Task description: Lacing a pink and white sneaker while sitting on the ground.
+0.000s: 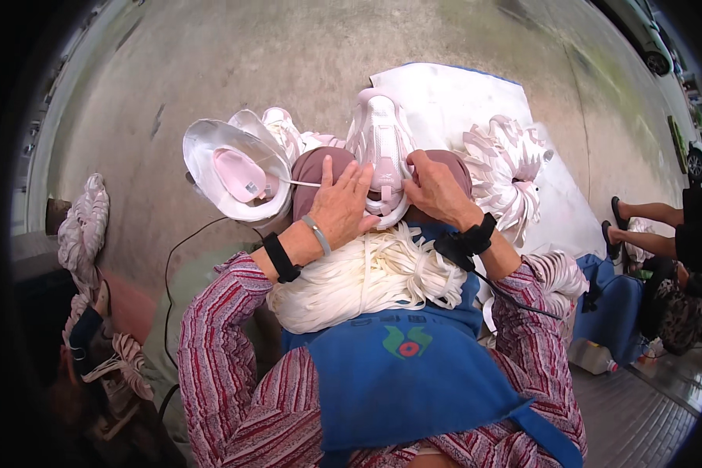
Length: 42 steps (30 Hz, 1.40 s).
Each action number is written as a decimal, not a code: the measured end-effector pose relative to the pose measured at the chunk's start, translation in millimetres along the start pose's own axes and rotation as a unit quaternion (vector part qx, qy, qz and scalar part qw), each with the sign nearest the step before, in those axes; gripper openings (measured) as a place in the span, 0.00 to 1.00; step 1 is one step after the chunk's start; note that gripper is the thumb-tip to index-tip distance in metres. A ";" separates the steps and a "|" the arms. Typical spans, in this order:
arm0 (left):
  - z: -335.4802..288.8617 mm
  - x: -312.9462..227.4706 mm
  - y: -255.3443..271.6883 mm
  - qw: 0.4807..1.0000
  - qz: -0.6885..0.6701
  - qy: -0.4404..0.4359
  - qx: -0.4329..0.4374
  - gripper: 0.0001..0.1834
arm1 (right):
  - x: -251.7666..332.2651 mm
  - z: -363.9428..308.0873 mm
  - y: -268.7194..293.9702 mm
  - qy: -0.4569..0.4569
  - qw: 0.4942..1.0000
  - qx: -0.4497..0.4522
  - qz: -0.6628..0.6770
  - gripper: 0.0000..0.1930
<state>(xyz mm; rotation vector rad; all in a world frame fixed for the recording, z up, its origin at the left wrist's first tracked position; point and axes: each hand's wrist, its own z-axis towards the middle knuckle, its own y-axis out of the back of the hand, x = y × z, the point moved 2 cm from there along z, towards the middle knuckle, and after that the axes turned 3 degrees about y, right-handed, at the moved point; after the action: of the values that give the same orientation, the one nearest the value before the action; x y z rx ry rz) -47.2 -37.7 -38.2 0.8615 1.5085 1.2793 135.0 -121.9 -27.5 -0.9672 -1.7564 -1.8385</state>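
Observation:
A pink and white sneaker upper (381, 144) rests between my knees, its toe pointing away from me. My left hand (339, 201) lies along its left side, fingers stretched out. A thin white lace (304, 184) runs leftward from beneath those fingers. At the upper's right edge my right hand (438, 187) has its fingers curled in, thumb and forefinger close together. Whatever they pinch is too small to make out. On my lap, over a blue apron (413, 382), lies a thick bundle of white laces (359, 281).
Left of my knees is a white rounded container (203, 175) with a pink piece inside. A ring of pink-white uppers (507, 175) sits on a white sheet (444, 90) at right. More bundled uppers (84, 226) are at far left. Another person's legs (651, 218) show at right.

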 end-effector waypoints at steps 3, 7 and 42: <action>6.8 4.4 15.2 0.993 -0.104 0.040 -0.045 0.46 | -4.8 -3.8 6.7 -0.008 1.000 0.000 0.010 0.16; 27.7 3.7 27.2 0.995 -0.073 -0.024 -0.066 0.45 | -6.1 -5.3 16.4 -0.013 0.997 0.038 0.071 0.16; 27.1 -6.0 46.2 0.988 -0.116 -0.089 -0.043 0.15 | -69.8 -134.4 69.7 -0.215 0.942 0.074 0.246 0.06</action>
<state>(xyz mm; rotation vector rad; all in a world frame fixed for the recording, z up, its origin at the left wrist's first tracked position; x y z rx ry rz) -22.3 -25.3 8.0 0.7022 1.3592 1.0604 205.3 -273.0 -24.8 -1.6586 -1.6440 -1.2247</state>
